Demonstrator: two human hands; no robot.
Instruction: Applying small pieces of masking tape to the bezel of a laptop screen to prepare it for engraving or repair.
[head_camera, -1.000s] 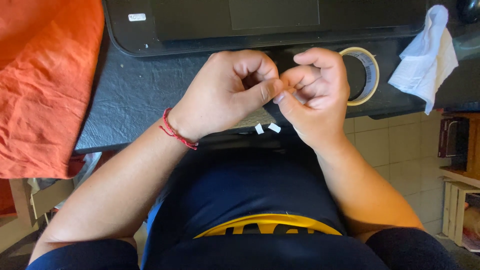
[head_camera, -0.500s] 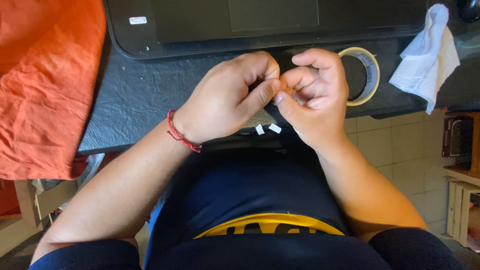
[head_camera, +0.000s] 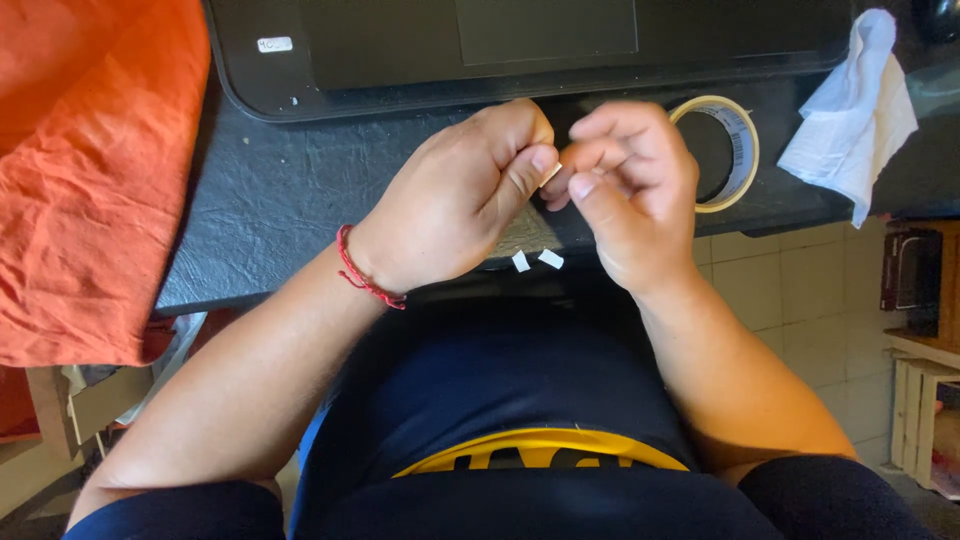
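Note:
My left hand (head_camera: 465, 195) and my right hand (head_camera: 630, 185) meet above the front edge of a dark desk (head_camera: 280, 210). Between their thumbs and forefingers they pinch a tiny pale strip of tape (head_camera: 551, 174). A red cord bracelet (head_camera: 365, 272) circles my left wrist. Two small white tape bits (head_camera: 535, 260) hang at the desk edge just below the hands. A roll of masking tape (head_camera: 738, 150) lies flat on the desk, right behind my right hand.
A black laptop (head_camera: 400, 50) sits at the back of the desk. An orange cloth (head_camera: 90, 170) drapes over the left side. A crumpled white tissue (head_camera: 850, 120) lies at the right. Tiled floor and a wooden crate (head_camera: 925, 410) are at lower right.
My hands have drawn slightly apart and turned; the right fingers have loosened, and the small strip now shows between the fingertips.

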